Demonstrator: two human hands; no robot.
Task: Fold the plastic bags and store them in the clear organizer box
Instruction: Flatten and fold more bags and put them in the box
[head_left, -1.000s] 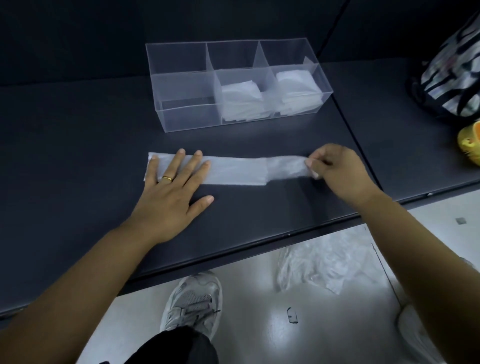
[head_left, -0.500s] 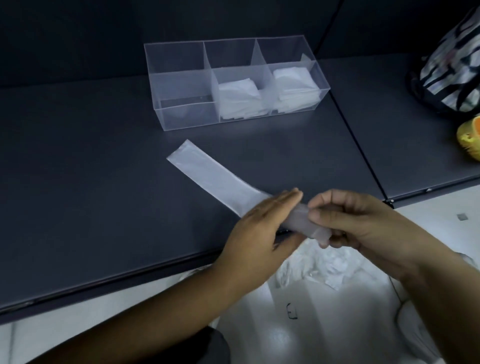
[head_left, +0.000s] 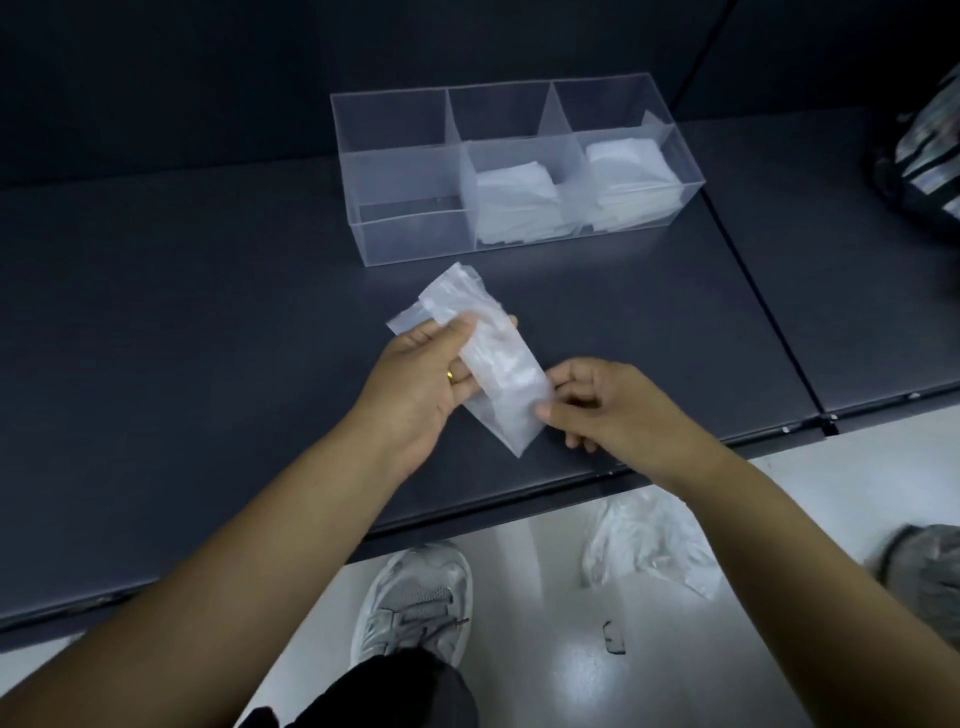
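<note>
While both hands grip it, folded bag (head_left: 496, 374) (long strip) points far-left to near-right.

Your bag (head_left: 496, 371) is translucent white, your ring (head_left: 450, 376) gold, the table (head_left: 182, 312) dark grey. At the right edge, the blurred backpack (head_left: 930, 161) looks black-and-white striped.

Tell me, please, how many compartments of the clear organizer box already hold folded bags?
2: the middle compartment and the right compartment of the organizer box. The left compartment looks empty.
</note>
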